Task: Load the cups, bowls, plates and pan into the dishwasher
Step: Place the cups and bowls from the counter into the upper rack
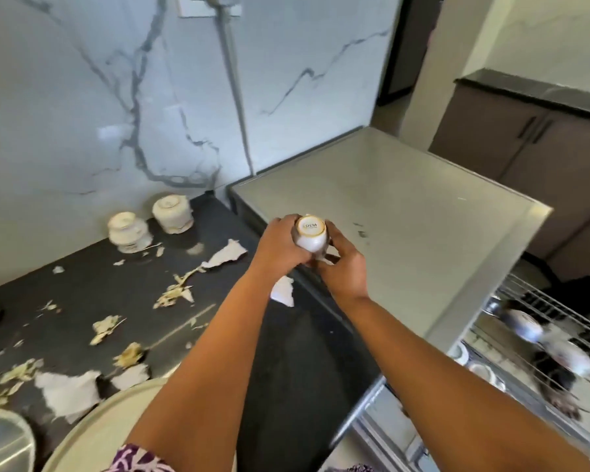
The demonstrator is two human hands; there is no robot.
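Marble-veined wall panels back a dark counter [171,321], and beside it stands the dishwasher, its flat grey top [399,233] filling the middle of my view and its wire rack [556,338] pulled out at the lower right, with several pale pieces lying in it, too blurred for me to name. A large pale plate [92,434] sits at the counter's near edge, with a metal vessel [4,441] at the near left corner. Two white cups [150,223] stand upside down near the counter's back edge against the wall, and torn paper and food scraps [174,291] litter the surface between them and the plate. Both of my hands are together, clamped on one cup [310,238], held base-up above the seam where counter meets dishwasher top: the left hand [280,247] wraps its side, the right hand [346,267] cups it from below. I judge the cup is on its way to the rack. The risk I see is a slip during the handover to one hand, since glazed ware gives little grip, or a knock against the dishwasher's top edge on the way down.
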